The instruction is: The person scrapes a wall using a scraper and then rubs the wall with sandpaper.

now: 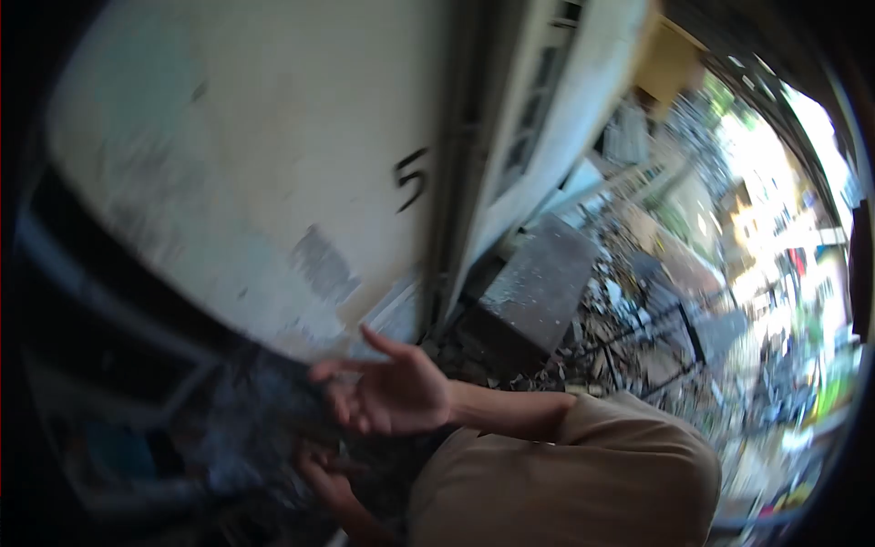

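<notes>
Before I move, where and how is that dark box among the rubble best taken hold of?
Probably by the long edge of the dark box away from the pale wall, coming from that side: the edge looks straight and exposed there, with no handle visible.

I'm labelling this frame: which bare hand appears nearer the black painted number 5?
The right bare hand, its thumb spread; the dimmer left bare hand appears lower in the picture, farther from the black painted number 5.

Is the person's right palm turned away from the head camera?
No, the right hand shows its open palm to the camera, thumb extended.
</notes>
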{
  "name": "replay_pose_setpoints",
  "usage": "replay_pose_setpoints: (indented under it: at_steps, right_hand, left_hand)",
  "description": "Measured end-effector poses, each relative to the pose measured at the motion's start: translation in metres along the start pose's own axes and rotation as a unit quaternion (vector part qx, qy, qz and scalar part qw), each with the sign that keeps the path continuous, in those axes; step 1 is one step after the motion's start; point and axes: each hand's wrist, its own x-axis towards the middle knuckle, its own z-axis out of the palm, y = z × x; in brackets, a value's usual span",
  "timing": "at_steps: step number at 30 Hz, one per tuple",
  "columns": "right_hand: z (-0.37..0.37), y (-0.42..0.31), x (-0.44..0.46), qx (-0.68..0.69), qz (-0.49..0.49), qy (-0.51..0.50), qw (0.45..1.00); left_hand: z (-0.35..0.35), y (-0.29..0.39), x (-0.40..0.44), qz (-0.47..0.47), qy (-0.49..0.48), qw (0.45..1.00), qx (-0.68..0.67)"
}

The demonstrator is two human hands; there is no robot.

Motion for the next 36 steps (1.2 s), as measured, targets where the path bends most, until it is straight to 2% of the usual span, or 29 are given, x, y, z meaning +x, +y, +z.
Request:
replay_pose_setpoints:
  at_steps: [1, 2, 3, 5, 6, 8, 9, 10, 12, 13, 14, 16, 18, 19, 21, 23, 24, 25, 26, 27, 29, 31, 34, 36]
  right_hand:
    - [-0.010, 0.000, -0.006, -0.222, -0.017, 0.152, 0.963]
    - [-0.014, 0.001, -0.012, -0.441, -0.030, 0.273, 0.854]
    - [-0.015, 0.006, -0.017, -0.436, 0.010, 0.262, 0.861]
    - [-0.020, 0.020, -0.025, -0.601, 0.007, 0.235, 0.764]
    - [-0.024, 0.026, -0.025, -0.599, 0.032, 0.221, 0.769]
    - [-0.029, 0.036, -0.024, -0.689, -0.003, 0.154, 0.708]
    - [-0.024, 0.043, -0.020, -0.668, -0.050, 0.173, 0.722]
    - [-0.022, 0.044, -0.017, -0.667, -0.038, 0.166, 0.726]
    - [-0.020, 0.044, -0.012, -0.665, -0.053, 0.288, 0.686]
    - [-0.022, 0.049, -0.009, -0.665, -0.106, 0.303, 0.675]
    - [-0.025, 0.051, -0.007, -0.666, -0.101, 0.298, 0.677]
    - [-0.035, 0.054, -0.006, -0.604, -0.129, 0.350, 0.705]
    - [-0.044, 0.056, -0.004, -0.590, -0.134, 0.371, 0.704]
    - [-0.047, 0.056, -0.004, -0.577, -0.145, 0.395, 0.700]
    - [-0.050, 0.051, -0.001, -0.566, -0.147, 0.395, 0.708]
    - [-0.047, 0.040, 0.008, -0.554, -0.160, 0.403, 0.711]
    - [-0.043, 0.030, 0.014, -0.552, -0.166, 0.411, 0.706]
    - [-0.040, 0.015, 0.020, -0.577, -0.168, 0.411, 0.686]
    - [-0.041, -0.002, 0.024, -0.565, -0.189, 0.391, 0.701]
    - [-0.029, -0.016, 0.034, -0.565, -0.214, 0.378, 0.702]
    - [-0.008, -0.049, 0.050, -0.655, -0.202, 0.350, 0.638]
    - [-0.001, -0.080, 0.067, -0.747, -0.209, 0.315, 0.547]
    - [0.036, -0.106, 0.095, -0.833, -0.213, 0.250, 0.446]
    - [0.070, -0.108, 0.109, -0.880, -0.234, 0.228, 0.344]
  left_hand:
    - [0.000, 0.000, -0.006, -0.070, 0.037, 0.992, -0.095]
    - [0.003, 0.002, -0.008, -0.083, 0.033, 0.986, -0.143]
    - [0.006, 0.001, -0.009, -0.091, 0.024, 0.977, -0.191]
    - [0.007, -0.018, 0.001, -0.047, 0.000, 0.966, -0.255]
    - [0.012, -0.027, -0.002, -0.015, 0.008, 0.971, -0.237]
    - [0.027, -0.029, -0.014, 0.022, 0.032, 0.974, -0.225]
    - [0.036, -0.020, -0.020, 0.001, 0.034, 0.978, -0.207]
    - [0.043, -0.016, -0.025, -0.022, 0.033, 0.981, -0.189]
    - [0.051, -0.020, -0.029, 0.002, 0.040, 0.977, -0.210]
    - [0.053, -0.019, -0.032, -0.007, 0.052, 0.979, -0.195]
    - [0.055, -0.019, -0.034, -0.017, 0.063, 0.981, -0.180]
    - [0.056, -0.019, -0.032, -0.011, 0.080, 0.979, -0.185]
    - [0.054, -0.019, -0.032, -0.010, 0.097, 0.977, -0.187]
    - [0.051, -0.017, -0.032, -0.002, 0.081, 0.987, -0.140]
    - [0.047, -0.015, -0.028, 0.008, 0.067, 0.993, -0.094]
    - [0.044, -0.014, -0.021, 0.035, 0.094, 0.994, 0.050]
    - [0.043, -0.011, -0.018, 0.036, 0.095, 0.994, 0.048]
    - [0.043, -0.009, -0.016, 0.086, 0.079, 0.992, 0.054]
    - [0.042, -0.006, -0.013, 0.135, 0.063, 0.987, 0.059]
    - [0.038, -0.007, -0.010, 0.137, 0.064, 0.987, 0.057]
    - [0.026, -0.009, -0.002, 0.140, 0.092, 0.984, 0.060]
    - [0.017, -0.004, -0.002, 0.131, 0.115, 0.982, 0.068]
    - [-0.002, -0.002, 0.004, 0.127, 0.163, 0.975, 0.079]
    - [-0.016, -0.001, 0.008, 0.132, 0.189, 0.970, 0.077]
